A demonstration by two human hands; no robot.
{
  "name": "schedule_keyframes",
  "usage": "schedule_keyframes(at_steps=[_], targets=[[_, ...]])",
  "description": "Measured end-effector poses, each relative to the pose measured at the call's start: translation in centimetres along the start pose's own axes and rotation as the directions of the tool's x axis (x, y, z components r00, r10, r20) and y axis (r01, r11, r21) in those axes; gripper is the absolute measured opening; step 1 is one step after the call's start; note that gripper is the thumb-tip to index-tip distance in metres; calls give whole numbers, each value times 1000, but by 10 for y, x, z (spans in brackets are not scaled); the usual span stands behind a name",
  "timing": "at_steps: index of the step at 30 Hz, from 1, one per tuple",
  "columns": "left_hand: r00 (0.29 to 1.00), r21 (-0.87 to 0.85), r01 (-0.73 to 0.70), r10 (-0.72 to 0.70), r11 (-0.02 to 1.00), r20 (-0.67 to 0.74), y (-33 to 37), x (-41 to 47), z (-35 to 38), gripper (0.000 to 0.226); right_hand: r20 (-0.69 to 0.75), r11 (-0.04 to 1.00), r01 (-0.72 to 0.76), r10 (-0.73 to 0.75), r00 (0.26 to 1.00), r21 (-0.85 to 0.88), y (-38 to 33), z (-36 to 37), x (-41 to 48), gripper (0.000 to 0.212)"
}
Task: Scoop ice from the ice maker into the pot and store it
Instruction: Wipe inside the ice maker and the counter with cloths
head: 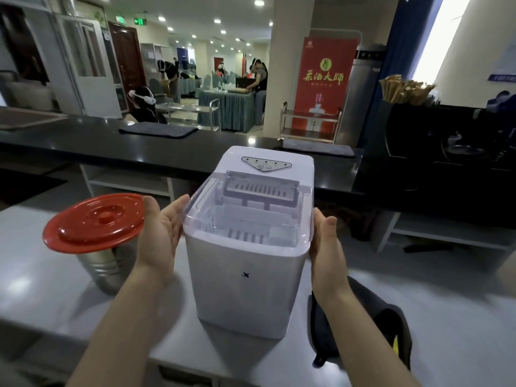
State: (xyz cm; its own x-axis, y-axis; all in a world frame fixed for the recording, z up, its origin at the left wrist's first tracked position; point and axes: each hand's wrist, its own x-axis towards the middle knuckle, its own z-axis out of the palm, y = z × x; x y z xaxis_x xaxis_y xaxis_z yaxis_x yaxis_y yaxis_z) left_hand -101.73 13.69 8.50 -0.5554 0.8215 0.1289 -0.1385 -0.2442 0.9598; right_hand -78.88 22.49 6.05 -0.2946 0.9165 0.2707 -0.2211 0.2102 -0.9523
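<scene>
Both hands flank the shut ice maker; the pot stands covered to its left.

On the pale tabletop, far left, a metal pot stands upright with a red lid sitting tilted on top. Just beside it, the left hand is raised palm inward, fingers straight, its grip released; the fingertips reach the left edge of the clear cover. At centre stands the white ice maker, cover down; whether ice lies in it cannot be told through the plastic. The right hand is held flat against the machine's upper right side, fingers straight, grip likewise released and holding nothing. A dark pouch lies on the tabletop beneath the right forearm, near the machine's right side.
</scene>
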Motion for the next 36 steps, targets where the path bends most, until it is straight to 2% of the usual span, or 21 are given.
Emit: schedule_keyframes(at_steps=[8,15,18,20,22,23,25,26,27,29,31,33,36], targets=[[998,44,2,1,999,-67,-10,-24,6,71,22,998,-46,47,999,-40,5,-11,-15,88],[987,16,-27,29,999,-156,-27,-54,8,59,13,985,-102,105,994,-140,3,-55,-31,32],[984,9,-12,14,1000,-180,-40,-69,12,57,7,950,-147,155,988,-275,13,-81,-39,24],[980,10,13,-11,1000,-200,-52,-81,16,57,15,891,-169,193,981,-423,20,-101,-44,23],[973,13,47,-43,999,-228,-64,-91,19,56,54,766,-131,211,976,-630,29,-121,-47,29],[968,6,69,-66,998,-243,-70,-96,21,56,98,651,-72,221,970,-756,35,-132,-48,36],[959,-3,114,-110,994,-263,-80,-106,24,54,195,305,97,309,931,-947,49,-151,-50,57],[956,9,132,-125,991,-265,-86,-112,26,54,205,135,166,376,904,-977,57,-159,-51,66],[955,22,148,-138,989,-262,-91,-118,28,54,188,13,202,426,885,-979,65,-165,-54,71],[953,30,171,-157,985,-258,-97,-131,34,52,152,-91,210,427,891,-974,73,-174,-60,59],[951,48,191,-173,980,-257,-102,-139,38,45,143,-96,189,356,923,-977,73,-179,-64,42],[948,92,225,-196,970,-249,-109,-146,40,36,116,-35,134,318,941,-990,68,-179,-67,37],[961,221,238,-197,946,-193,-116,-153,44,30,53,267,-26,282,958,-963,55,-172,-72,26]])
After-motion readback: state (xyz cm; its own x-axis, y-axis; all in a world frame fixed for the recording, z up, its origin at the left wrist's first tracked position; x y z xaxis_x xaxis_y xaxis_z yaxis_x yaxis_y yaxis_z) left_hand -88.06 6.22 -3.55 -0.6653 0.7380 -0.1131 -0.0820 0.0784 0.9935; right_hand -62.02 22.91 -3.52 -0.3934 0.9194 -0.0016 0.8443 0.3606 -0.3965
